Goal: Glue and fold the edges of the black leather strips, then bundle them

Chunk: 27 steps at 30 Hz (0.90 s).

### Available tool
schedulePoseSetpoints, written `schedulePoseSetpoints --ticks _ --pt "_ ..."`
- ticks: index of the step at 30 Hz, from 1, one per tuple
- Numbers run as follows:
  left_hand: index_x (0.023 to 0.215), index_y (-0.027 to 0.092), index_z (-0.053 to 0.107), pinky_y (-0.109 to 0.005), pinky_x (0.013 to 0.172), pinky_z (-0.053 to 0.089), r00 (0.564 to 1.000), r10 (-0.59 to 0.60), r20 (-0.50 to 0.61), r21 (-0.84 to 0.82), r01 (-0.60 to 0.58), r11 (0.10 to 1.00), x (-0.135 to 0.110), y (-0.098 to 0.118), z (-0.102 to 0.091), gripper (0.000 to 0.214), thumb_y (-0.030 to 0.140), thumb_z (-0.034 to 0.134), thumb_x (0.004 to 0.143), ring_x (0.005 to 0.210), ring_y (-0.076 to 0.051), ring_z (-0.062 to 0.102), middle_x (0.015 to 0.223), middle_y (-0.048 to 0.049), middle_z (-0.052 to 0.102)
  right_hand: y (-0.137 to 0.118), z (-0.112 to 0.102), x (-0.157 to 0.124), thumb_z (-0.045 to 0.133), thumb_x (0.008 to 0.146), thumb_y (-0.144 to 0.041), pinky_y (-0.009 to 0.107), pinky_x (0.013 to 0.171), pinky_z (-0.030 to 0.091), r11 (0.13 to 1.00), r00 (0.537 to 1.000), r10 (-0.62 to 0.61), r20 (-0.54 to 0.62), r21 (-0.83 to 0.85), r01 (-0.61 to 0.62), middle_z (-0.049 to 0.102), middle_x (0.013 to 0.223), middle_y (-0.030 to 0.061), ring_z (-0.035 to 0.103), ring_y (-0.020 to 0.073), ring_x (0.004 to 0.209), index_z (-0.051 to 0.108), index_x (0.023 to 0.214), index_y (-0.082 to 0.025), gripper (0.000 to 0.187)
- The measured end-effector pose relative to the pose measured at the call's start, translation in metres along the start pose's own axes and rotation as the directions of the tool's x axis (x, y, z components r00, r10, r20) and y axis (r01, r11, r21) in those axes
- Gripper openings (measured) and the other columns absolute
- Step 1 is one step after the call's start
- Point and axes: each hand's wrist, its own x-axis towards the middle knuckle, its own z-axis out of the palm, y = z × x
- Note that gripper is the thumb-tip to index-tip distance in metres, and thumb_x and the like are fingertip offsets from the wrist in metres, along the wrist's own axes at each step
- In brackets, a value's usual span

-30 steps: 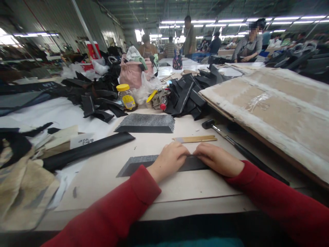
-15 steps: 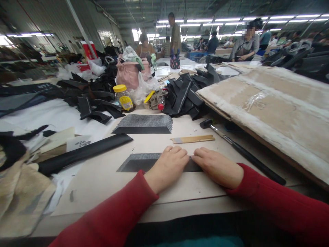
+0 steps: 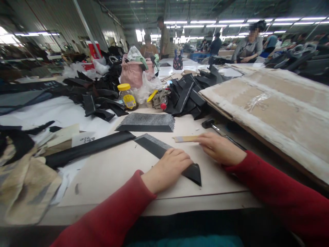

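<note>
My left hand [image 3: 169,168] is closed over a black strip [image 3: 152,145] with a grey fuzzy edge. The strip slants across the pale work board [image 3: 110,178], its pointed black end coming out beneath my fingers. Farther right, my right hand [image 3: 221,147] has its fingers on the right end of a flat wooden stick [image 3: 185,139], hiding that end. Just behind lies a stack of similar black and grey pieces [image 3: 149,122]. Beyond my right hand is a hammer [image 3: 208,123], its handle partly covered by the hand and sleeve.
A long black roll [image 3: 89,149] lies to the left, near paper scraps and cloth. At the back stand a yellow-lidded jar [image 3: 128,97], a pink bag [image 3: 133,73] and a heap of black strips [image 3: 183,94]. Large cardboard sheets [image 3: 277,99] bound the right side. Several people work beyond.
My right hand has left the black strip and moved up to the wooden stick. Under my left hand, the strip has turned from lying straight across to a slant.
</note>
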Motion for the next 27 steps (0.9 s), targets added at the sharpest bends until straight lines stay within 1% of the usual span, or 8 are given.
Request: schedulePoseSetpoints --ticks 3,7,11,16,18,21,24,27 --pt "0.114 0.023 0.051 -0.033 0.094 0.03 1.0 -0.001 0.012 -0.027 0.001 1.0 0.002 0.002 0.002 0.033 0.009 0.04 0.087 0.105 -0.017 0.044 0.108 -0.0022 0.057 0.015 0.01 0.017 0.039 0.085 -0.014 0.036 0.089 0.041 0.997 0.999 -0.036 0.017 -0.068 0.037 0.06 0.109 0.0118 0.053 0.0216 0.101 0.058 0.112 -0.014 0.033" --pt "0.116 0.023 0.051 -0.033 0.093 0.03 1.0 -0.003 0.022 -0.043 0.004 0.999 0.002 0.002 0.003 0.037 0.007 0.039 0.085 0.105 -0.017 0.044 0.11 -0.0025 0.056 0.018 0.023 0.031 0.036 0.089 -0.017 0.035 0.088 0.041 0.985 0.997 -0.055 0.047 -0.16 0.061 0.06 0.108 0.014 0.053 0.0222 0.1 0.055 0.114 -0.01 0.033" --pt "0.115 0.026 0.052 -0.032 0.091 0.03 0.998 0.021 0.059 0.007 -0.021 1.0 0.003 0.003 0.0 0.034 0.01 0.04 0.087 0.104 -0.016 0.044 0.11 -0.0004 0.056 0.013 0.027 0.033 0.035 0.087 -0.01 0.035 0.084 0.041 0.963 0.994 -0.069 0.083 -0.253 0.088 0.06 0.104 0.0154 0.053 0.0226 0.095 0.054 0.115 -0.008 0.034" --pt "0.113 0.025 0.051 -0.034 0.088 0.03 0.992 0.092 0.091 0.124 -0.103 0.987 0.004 0.01 -0.005 0.025 0.02 0.038 0.092 0.101 -0.018 0.045 0.102 -0.0016 0.057 0.011 0.027 0.03 0.033 0.088 -0.011 0.033 0.081 0.042 0.958 0.997 -0.038 0.061 -0.282 0.054 0.058 0.099 0.0134 0.051 0.0228 0.092 0.052 0.118 -0.01 0.036" --pt "0.113 0.023 0.051 -0.033 0.083 0.033 0.991 0.092 0.099 0.153 -0.107 0.982 0.004 0.013 -0.004 0.024 0.02 0.037 0.093 0.098 -0.019 0.046 0.1 -0.0024 0.057 0.009 0.026 0.03 0.034 0.087 -0.011 0.032 0.078 0.042 0.968 0.999 -0.02 0.046 -0.25 0.031 0.057 0.099 0.012 0.052 0.0222 0.091 0.05 0.121 -0.013 0.038" --pt "0.114 0.023 0.05 -0.03 0.077 0.036 0.993 0.038 0.108 0.136 -0.053 0.989 0.001 0.017 0.0 0.025 0.019 0.038 0.092 0.095 -0.018 0.045 0.103 -0.0027 0.054 0.003 0.023 0.028 0.035 0.084 -0.01 0.031 0.077 0.043 0.991 1.0 0.015 0.004 -0.132 -0.015 0.056 0.102 0.0109 0.053 0.0207 0.089 0.045 0.128 -0.018 0.045" --pt "0.117 0.026 0.048 -0.028 0.078 0.037 0.994 -0.024 0.109 0.097 0.013 0.995 -0.004 0.02 0.003 0.028 0.018 0.039 0.092 0.093 -0.016 0.045 0.106 -0.0019 0.052 -0.005 0.017 0.021 0.032 0.087 -0.016 0.033 0.079 0.043 1.0 0.999 0.027 -0.02 0.006 -0.027 0.056 0.102 0.0115 0.053 0.0205 0.09 0.04 0.133 -0.018 0.046" --pt "0.118 0.027 0.047 -0.028 0.081 0.037 0.992 -0.046 0.12 0.063 0.039 0.997 -0.012 0.025 0.004 0.031 0.016 0.04 0.09 0.095 -0.016 0.044 0.106 -0.0014 0.052 -0.012 0.007 0.003 0.03 0.091 -0.027 0.035 0.08 0.044 0.991 1.0 0.023 0.017 0.133 -0.025 0.056 0.098 0.0112 0.054 0.0201 0.088 0.042 0.132 -0.019 0.043"
